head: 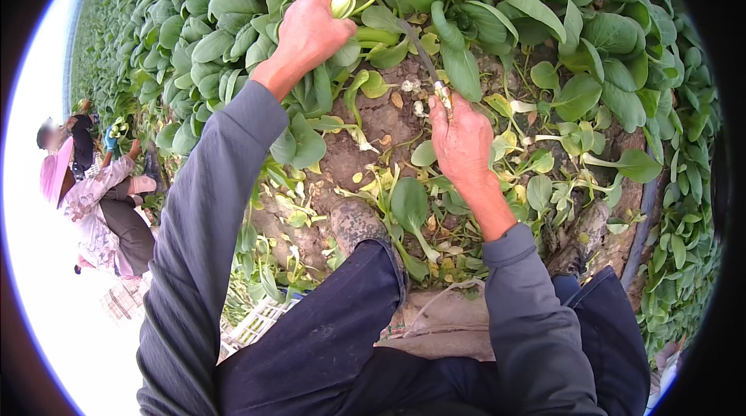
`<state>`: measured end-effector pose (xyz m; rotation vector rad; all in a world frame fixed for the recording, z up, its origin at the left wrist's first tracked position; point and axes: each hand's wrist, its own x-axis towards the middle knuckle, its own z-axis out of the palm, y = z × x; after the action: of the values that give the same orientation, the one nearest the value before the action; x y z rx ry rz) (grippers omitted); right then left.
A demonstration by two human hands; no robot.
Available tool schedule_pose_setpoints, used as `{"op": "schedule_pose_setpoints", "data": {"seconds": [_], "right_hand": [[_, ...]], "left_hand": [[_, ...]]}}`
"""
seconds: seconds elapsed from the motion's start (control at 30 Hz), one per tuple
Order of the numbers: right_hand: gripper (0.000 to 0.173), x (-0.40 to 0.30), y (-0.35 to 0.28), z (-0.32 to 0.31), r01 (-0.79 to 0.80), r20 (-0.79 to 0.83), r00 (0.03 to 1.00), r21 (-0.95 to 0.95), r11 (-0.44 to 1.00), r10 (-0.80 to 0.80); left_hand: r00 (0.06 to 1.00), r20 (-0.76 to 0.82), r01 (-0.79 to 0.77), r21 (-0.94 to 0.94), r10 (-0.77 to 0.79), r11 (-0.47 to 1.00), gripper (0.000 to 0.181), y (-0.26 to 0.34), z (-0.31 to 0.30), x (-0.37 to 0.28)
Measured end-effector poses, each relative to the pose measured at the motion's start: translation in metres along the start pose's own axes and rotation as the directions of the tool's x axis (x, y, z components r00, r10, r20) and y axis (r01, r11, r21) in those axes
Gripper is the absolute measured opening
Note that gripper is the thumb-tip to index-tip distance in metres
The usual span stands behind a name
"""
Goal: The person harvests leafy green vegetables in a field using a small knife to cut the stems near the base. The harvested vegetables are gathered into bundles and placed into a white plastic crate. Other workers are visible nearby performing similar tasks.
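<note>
My left hand (315, 31) is closed around a head of leafy green vegetable, like bok choy; its pale cut base (344, 3) sticks out past my thumb, at the edge of the standing plants (233, 13). In my right hand (463, 139) is the handle of a knife (422, 51) with a long, narrow, dark blade. The blade points up and left, its tip among the leaves just right of my left hand. Stems of another plant (376, 37) lie between my left hand and the blade. My fingers hide most of the held head and part of the handle.
Loose leaves (410, 203) and yellowed trimmings lie on the soil around my boots (358, 223). A white plastic crate (259, 322) stands by my leg at lower left. Two people are low among the plants at far left. A dark hose (638, 235) runs along the right.
</note>
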<state>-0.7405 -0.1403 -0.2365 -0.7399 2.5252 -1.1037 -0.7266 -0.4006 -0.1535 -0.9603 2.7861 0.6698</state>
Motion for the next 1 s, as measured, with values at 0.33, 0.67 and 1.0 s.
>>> {"op": "schedule_pose_setpoints", "data": {"seconds": [0.33,0.67,1.0], "right_hand": [[0.04,0.032,0.018,0.029,-0.098,0.125,0.987,-0.021,0.995,0.1],[0.039,0.024,0.02,0.024,-0.139,0.18,0.976,0.077,0.987,0.124],[0.037,0.023,-0.001,0.043,-0.139,0.191,0.97,-0.09,0.986,0.154]], "left_hand": [[0.875,0.01,-0.442,0.423,0.483,0.791,0.032,0.016,0.016,-0.017],[0.839,0.186,-0.5,0.635,0.512,0.589,0.034,0.004,0.03,0.0],[0.88,0.167,-0.45,0.594,0.445,0.667,0.036,-0.007,0.033,-0.001]]}}
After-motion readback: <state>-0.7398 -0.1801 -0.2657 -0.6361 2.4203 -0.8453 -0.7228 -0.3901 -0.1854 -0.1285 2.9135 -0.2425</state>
